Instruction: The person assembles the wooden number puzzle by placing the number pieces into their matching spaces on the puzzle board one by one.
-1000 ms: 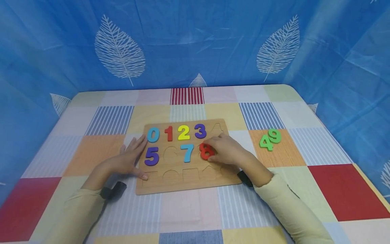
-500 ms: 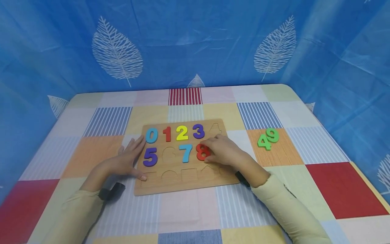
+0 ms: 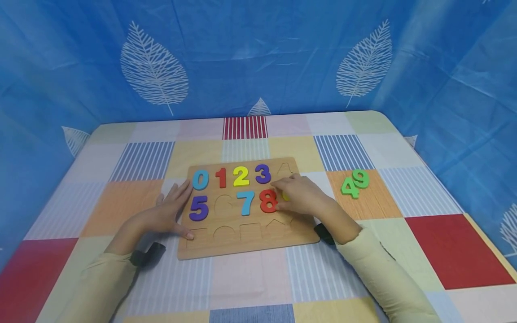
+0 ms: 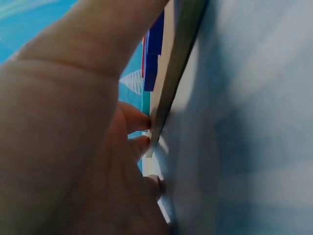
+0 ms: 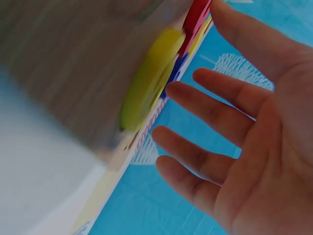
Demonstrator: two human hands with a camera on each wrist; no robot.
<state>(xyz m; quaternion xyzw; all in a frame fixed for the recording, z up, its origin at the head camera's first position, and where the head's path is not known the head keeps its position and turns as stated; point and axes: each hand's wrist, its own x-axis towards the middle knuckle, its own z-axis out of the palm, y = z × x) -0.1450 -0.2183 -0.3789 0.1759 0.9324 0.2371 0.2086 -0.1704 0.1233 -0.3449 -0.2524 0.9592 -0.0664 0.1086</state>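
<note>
A wooden number board (image 3: pixel 187 252) lies on the table. My left hand (image 3: pixel 163 217) rests along its left edge, fingers spread, thumb on the near left corner. Beside the red 8 (image 3: pixel 268 200), my right hand (image 3: pixel 302 195) hovers over the board's right part with thumb and fingertips right at the 8's edge. The right wrist view shows those fingers straight and apart, gripping nothing. Under that hand sits a yellow piece (image 5: pixel 149 81), mostly hidden in the head view. A blue 7 (image 3: pixel 247 202) and a purple 5 (image 3: pixel 204 207) sit in the same row.
The board's far row holds a blue 0 (image 3: pixel 194 181), a red 1, a yellow 2 (image 3: pixel 241 181) and a purple 3. Shaped recesses run along its near row. A green 4 (image 3: pixel 348 190) and a green 9 (image 3: pixel 365 178) lie overlapping on the patchwork cloth to the right.
The red 8 has gone from tilted under my right fingers to flat in its row. My right hand has let go of it and shifted slightly right, baring a bit of yellow. My left hand stays put.
</note>
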